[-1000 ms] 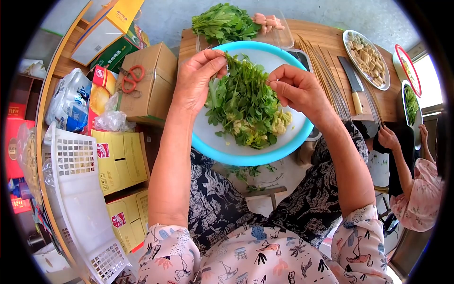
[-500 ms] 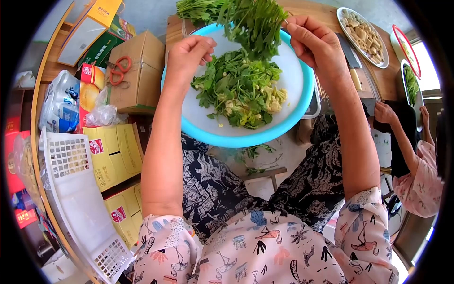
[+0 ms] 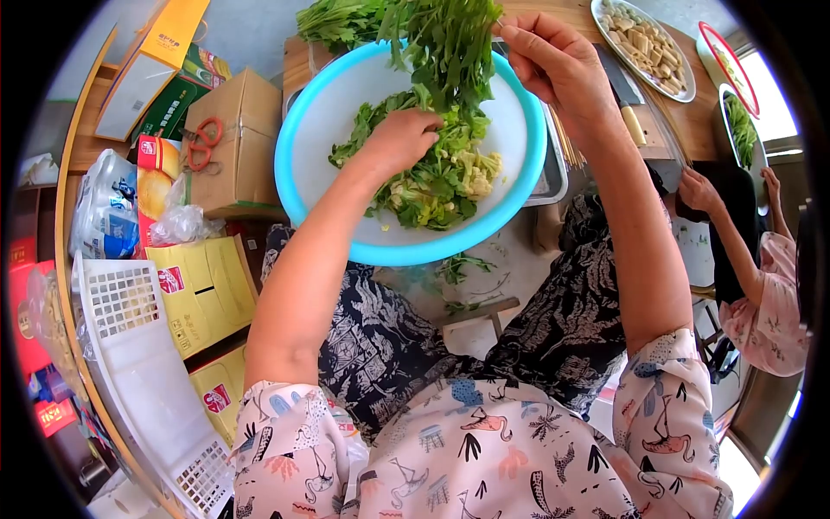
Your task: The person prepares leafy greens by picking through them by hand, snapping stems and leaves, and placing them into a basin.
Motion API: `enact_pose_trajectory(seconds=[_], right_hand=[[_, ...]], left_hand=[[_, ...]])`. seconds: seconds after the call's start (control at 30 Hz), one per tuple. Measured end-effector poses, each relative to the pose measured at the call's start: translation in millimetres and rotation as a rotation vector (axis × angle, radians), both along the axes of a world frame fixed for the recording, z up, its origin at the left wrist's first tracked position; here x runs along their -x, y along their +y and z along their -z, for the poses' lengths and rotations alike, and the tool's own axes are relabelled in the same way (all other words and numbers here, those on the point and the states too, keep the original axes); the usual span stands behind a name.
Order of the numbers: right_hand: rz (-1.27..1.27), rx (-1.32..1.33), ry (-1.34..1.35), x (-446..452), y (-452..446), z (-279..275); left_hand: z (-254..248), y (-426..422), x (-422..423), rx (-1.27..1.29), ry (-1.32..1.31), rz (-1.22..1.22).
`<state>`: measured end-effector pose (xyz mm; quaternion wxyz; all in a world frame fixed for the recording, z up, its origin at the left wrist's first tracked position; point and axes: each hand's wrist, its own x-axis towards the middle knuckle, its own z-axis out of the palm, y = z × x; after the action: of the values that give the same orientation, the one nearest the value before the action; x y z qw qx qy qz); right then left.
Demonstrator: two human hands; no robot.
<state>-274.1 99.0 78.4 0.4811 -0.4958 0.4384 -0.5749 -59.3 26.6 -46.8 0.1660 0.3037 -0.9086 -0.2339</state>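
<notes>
My right hand (image 3: 553,65) pinches the end of a thin stick, from which a row of leafy greens (image 3: 445,52) hangs over the back of the basin. My left hand (image 3: 402,138) reaches down into the pile of loose greens (image 3: 432,190); its fingers are bent at the leaves, and whatever they grip is hidden. Pale yellowish florets (image 3: 477,173) lie at the pile's right side. All of this is in the white basin with a blue rim (image 3: 298,199).
Thin sticks (image 3: 566,143), a cleaver (image 3: 631,121) and an oval plate of cut food (image 3: 644,48) are on the right. Red scissors (image 3: 204,143) rest against a cardboard box (image 3: 238,130) at left. A co-worker's hand (image 3: 699,190) is at far right.
The threaded greens have risen from the basin and moved toward its back, held by my right hand. My left hand let go of its end and came down into the pile.
</notes>
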Motion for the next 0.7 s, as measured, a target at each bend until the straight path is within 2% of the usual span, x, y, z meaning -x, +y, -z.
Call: enact_pose_trajectory(seconds=[0.07,0.13,0.27,0.37,0.43,0.47,0.57,0.63,0.7], right_hand=[[0.002,-0.005,0.001,1.1,-0.2,0.8],[0.028,-0.019,0.003,0.4,0.6,1.9],[0.026,-0.02,0.013,1.4,0.8,2.7],[0.027,-0.009,0.028,2.8,0.3,3.1],[0.034,-0.022,0.031,1.0,-0.2,1.9],[0.035,-0.023,0.032,-0.2,-0.5,2.0],[0.049,-0.009,0.046,-2.3,-0.2,3.0],[0.041,-0.011,0.05,-2.4,-0.8,3.7],[0.029,-0.008,0.049,-1.8,-1.2,3.7]], left_hand=[[1.9,0.0,-0.8,-0.057,-0.007,-0.019],[-20.2,8.1,0.9,-0.25,-0.202,-0.091],[-19.7,9.9,-0.5,-0.244,-0.217,-0.095],[-19.6,10.7,3.1,-0.314,-0.108,-0.178],[-18.0,8.4,4.0,-0.096,-0.038,-0.159],[-17.0,7.4,4.1,-0.096,-0.038,-0.158],[-11.5,6.1,4.8,-0.233,0.047,-0.131],[-4.3,5.9,5.8,-0.432,-0.075,-0.145],[-2.7,7.2,4.9,-0.344,-0.098,-0.142]])
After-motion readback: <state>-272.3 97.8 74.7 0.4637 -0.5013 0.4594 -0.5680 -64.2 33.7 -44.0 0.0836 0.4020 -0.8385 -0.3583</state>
